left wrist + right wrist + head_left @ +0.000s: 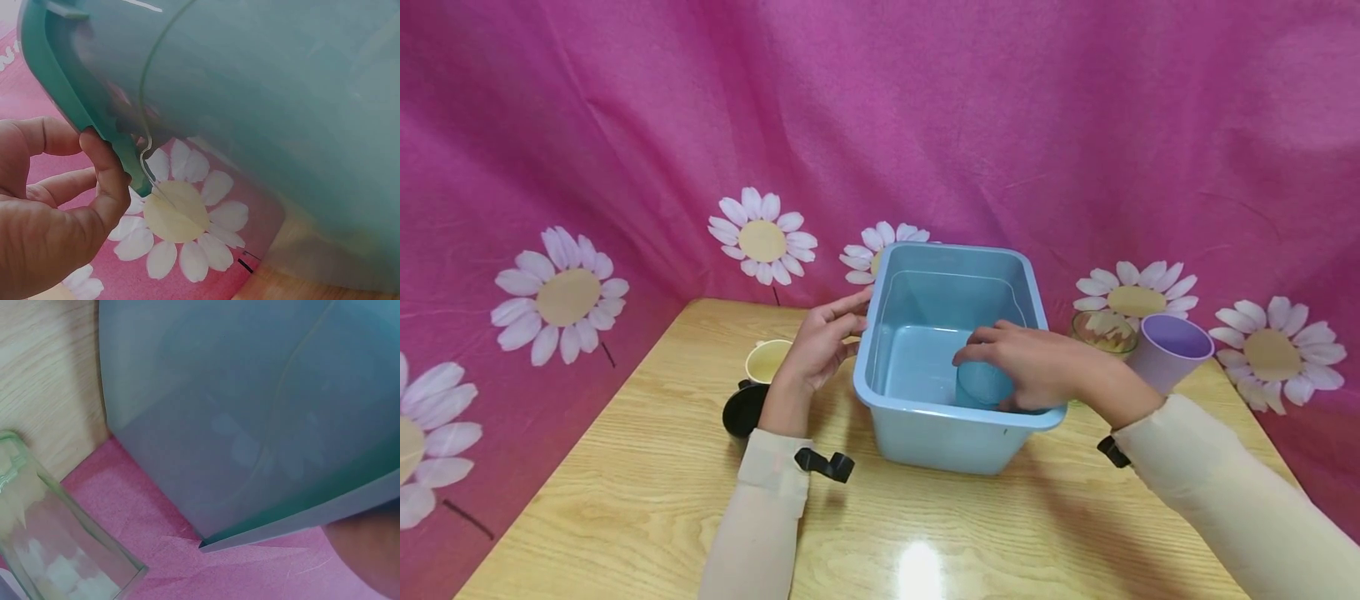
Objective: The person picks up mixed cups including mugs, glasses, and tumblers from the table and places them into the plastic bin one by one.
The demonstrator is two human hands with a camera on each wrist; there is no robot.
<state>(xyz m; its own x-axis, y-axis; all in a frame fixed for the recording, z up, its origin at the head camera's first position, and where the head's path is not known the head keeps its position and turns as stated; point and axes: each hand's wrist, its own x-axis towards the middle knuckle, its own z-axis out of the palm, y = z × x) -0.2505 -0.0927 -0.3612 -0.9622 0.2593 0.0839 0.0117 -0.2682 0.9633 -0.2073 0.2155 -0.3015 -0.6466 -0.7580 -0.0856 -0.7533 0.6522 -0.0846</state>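
Note:
A light blue plastic basin (943, 442) stands upright on the table. My left hand (816, 346) is at its left rim; in the left wrist view, the thumb and fingers (106, 169) pinch the rim's edge. Reaching over the right side, my right hand (1037, 367) is inside the basin and grips a translucent blue cup (979, 385) near the front right corner. The hand covers part of this cup. In the right wrist view, the basin's outer wall (206, 419) hides the cup and most of the hand.
Right of the basin stand a clear greenish glass (1103, 333) and a purple cup (1168, 354). A yellow cup (766, 362) and a black cup (745, 410) are beside my left wrist. Behind the wooden table (865, 533) hangs a pink flowered cloth (880, 108).

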